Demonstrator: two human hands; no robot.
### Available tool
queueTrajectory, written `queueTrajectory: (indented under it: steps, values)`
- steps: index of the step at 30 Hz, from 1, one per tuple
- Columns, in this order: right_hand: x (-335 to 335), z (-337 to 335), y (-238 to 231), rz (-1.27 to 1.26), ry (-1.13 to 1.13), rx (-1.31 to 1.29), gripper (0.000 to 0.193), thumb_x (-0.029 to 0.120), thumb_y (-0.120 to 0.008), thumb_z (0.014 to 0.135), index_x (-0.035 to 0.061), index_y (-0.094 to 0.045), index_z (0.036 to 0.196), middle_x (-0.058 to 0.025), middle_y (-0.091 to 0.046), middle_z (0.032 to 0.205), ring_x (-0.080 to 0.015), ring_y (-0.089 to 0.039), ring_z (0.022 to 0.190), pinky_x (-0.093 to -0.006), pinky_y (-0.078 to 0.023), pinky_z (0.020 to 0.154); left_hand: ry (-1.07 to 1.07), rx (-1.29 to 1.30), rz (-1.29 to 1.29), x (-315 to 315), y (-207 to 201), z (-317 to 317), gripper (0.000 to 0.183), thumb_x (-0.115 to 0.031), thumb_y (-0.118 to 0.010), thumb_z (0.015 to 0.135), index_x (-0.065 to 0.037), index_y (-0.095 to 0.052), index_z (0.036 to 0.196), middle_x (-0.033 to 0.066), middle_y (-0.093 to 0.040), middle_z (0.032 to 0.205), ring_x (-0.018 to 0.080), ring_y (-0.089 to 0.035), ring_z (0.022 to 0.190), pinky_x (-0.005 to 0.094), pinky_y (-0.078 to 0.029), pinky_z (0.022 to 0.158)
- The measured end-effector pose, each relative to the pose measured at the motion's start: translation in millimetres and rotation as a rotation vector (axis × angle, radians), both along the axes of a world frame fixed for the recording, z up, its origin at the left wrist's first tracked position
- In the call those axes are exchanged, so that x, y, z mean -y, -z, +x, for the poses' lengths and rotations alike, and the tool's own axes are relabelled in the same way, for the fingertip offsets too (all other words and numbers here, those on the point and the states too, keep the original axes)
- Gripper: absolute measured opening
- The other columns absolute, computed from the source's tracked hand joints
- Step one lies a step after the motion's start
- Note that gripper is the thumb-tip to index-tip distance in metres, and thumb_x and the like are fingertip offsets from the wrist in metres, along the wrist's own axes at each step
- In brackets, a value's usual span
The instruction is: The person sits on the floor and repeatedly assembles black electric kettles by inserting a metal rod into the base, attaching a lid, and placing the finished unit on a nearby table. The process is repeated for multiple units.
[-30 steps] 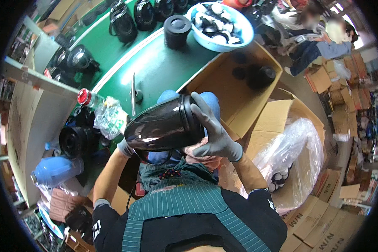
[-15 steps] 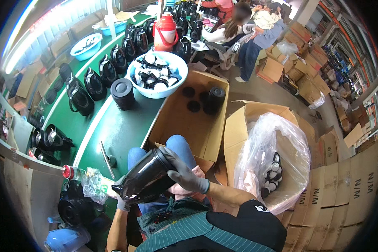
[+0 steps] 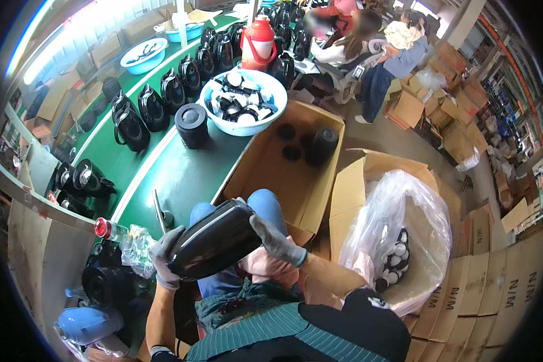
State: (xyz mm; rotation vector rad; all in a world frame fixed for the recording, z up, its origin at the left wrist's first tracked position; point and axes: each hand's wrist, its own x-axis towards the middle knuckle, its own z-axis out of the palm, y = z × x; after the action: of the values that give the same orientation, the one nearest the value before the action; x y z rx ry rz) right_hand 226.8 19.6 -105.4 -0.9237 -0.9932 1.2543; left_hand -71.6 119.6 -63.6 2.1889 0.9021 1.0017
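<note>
A glossy black thermos jug body [image 3: 214, 242] lies tilted across my lap, held between my two gloved hands. My left hand [image 3: 165, 258] grips its lower left end, and my right hand [image 3: 276, 241] presses on its upper right end, fingers along the rim side. Both gloves are grey. Just beyond the jug's left end, a metal lever [image 3: 159, 210] stands up from the green table [image 3: 163, 176]. Near my left hand lies a clear plastic bottle with a red cap [image 3: 104, 229], beside a crumpled clear bag [image 3: 137, 250].
A blue basin [image 3: 240, 128] holds black-and-white lids next to a stack of black discs [image 3: 192, 125]. Black jugs [image 3: 154, 107] line the table near a red thermos flask [image 3: 259, 45]. Open cartons [image 3: 253, 187] stand ahead and right, one lined with plastic [image 3: 359, 241]. Several people work behind.
The jug has turned in my hands: its ringed end and spout no longer show, and its smooth side faces up. My left hand has come up around its left end.
</note>
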Motion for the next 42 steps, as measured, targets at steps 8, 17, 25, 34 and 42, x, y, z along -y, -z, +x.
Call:
queueTrajectory:
  steps: [8,17,25,34,42]
  values:
    - [3,15,2,-0.202,-0.253,0.167,0.086,0.059,-0.039,0.115,-0.0018,-0.016,0.171,-0.0193,-0.027,0.173,-0.0303,-0.026,0.161,-0.0391,-0.017,0.133,-0.045,0.012,-0.014,1,-4,-20,0.052,-0.026,-0.086,0.080,0.002,-0.075,0.123,0.0172,-0.080,0.106,0.0281,-0.079,0.099,0.0402,-0.061,0.090]
    - [-9,-5,-32,-0.158,-0.174,0.100,0.089,0.069,-0.044,0.110,0.0034,-0.032,0.169,-0.0198,-0.043,0.167,-0.0298,-0.040,0.154,-0.0384,-0.022,0.131,0.025,-0.005,0.034,11,-16,-11,0.040,-0.025,-0.071,0.095,-0.001,-0.073,0.126,0.0174,-0.079,0.118,0.0301,-0.078,0.102,0.0436,-0.061,0.093]
    - [2,-16,-61,0.137,-0.009,0.682,0.094,0.066,-0.044,0.110,-0.0013,-0.021,0.172,-0.0246,-0.034,0.172,-0.0354,-0.033,0.160,-0.0407,-0.021,0.132,0.029,0.259,-0.403,-11,55,-50,0.038,-0.020,-0.072,0.093,0.005,-0.075,0.121,0.0097,-0.081,0.112,0.0252,-0.078,0.097,0.0387,-0.060,0.094]
    - [-25,-15,-52,-0.789,-0.194,-0.191,0.066,0.056,-0.042,0.115,0.0009,-0.058,0.149,-0.0124,-0.066,0.144,-0.0195,-0.060,0.133,-0.0310,-0.037,0.122,0.172,-0.255,0.513,-10,-25,-22,0.035,-0.021,-0.075,0.085,-0.004,-0.078,0.116,0.0164,-0.079,0.110,0.0334,-0.078,0.098,0.0419,-0.061,0.087]
    - [-5,-21,-62,0.519,0.009,0.536,0.094,0.061,-0.052,0.109,0.0037,-0.015,0.174,-0.0217,-0.028,0.174,-0.0354,-0.029,0.161,-0.0442,-0.023,0.132,0.049,0.354,-0.568,-1,71,-38,0.056,-0.034,-0.076,0.093,0.001,-0.070,0.137,0.0151,-0.075,0.131,0.0315,-0.073,0.118,0.0431,-0.055,0.106]
